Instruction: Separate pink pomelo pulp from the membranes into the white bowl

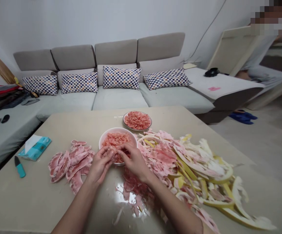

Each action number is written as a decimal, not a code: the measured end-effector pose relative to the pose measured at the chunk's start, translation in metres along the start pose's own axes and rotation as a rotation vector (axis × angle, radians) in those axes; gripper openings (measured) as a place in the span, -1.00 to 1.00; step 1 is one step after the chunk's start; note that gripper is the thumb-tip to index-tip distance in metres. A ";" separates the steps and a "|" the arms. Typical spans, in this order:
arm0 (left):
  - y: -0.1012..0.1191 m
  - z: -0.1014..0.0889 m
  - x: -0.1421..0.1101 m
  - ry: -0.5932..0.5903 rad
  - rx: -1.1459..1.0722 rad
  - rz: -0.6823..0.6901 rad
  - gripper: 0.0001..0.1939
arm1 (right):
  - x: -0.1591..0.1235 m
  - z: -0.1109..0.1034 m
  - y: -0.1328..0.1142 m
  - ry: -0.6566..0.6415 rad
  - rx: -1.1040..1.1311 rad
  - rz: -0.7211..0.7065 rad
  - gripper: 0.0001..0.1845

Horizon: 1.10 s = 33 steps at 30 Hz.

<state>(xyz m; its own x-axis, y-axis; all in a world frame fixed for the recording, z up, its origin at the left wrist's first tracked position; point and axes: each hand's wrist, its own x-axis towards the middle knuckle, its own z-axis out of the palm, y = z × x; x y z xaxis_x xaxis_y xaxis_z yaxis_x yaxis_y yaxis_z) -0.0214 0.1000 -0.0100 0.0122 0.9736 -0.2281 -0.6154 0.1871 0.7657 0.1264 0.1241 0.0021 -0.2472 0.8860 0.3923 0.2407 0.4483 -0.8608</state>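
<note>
Over the near rim of a white bowl (117,130) of loose pink pomelo flesh (115,139), both hands meet at the fingertips. My left hand (101,164) is closed in a pinch on a small piece of pomelo flesh (113,149). Pinching at the same piece from the other side is my right hand (133,159), its fingers bent together. To the left lie several whole pomelo segments (79,161) with pale pink skin. A heap of torn membranes (162,156) and yellow-white pomelo peel (211,175) spreads right of the bowl.
Behind the bowl stands a dark-rimmed plate (138,120) of pomelo flesh. A knife (20,167) with a teal handle and a tissue pack (35,148) lie at the table's left. Beyond the table (33,201) is a sofa (120,97). A person (262,61) sits far right.
</note>
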 end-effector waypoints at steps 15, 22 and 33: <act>0.005 -0.005 0.005 0.013 -0.237 -0.087 -0.85 | 0.002 -0.010 0.012 -0.003 -0.042 0.012 -0.83; 0.002 -0.004 0.004 -0.054 -0.135 -0.069 -0.86 | -0.001 -0.001 0.006 -0.048 -0.146 -0.093 -0.82; 0.006 -0.002 0.000 0.023 0.003 -0.008 -0.76 | 0.001 -0.013 0.003 0.016 -0.217 -0.098 -0.78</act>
<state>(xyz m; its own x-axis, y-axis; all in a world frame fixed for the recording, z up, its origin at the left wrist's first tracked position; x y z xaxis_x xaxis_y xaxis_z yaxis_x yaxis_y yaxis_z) -0.0264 0.1005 -0.0068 -0.0017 0.9688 -0.2478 -0.6127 0.1949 0.7659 0.1394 0.1275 0.0043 -0.2651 0.8377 0.4774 0.4128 0.5461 -0.7289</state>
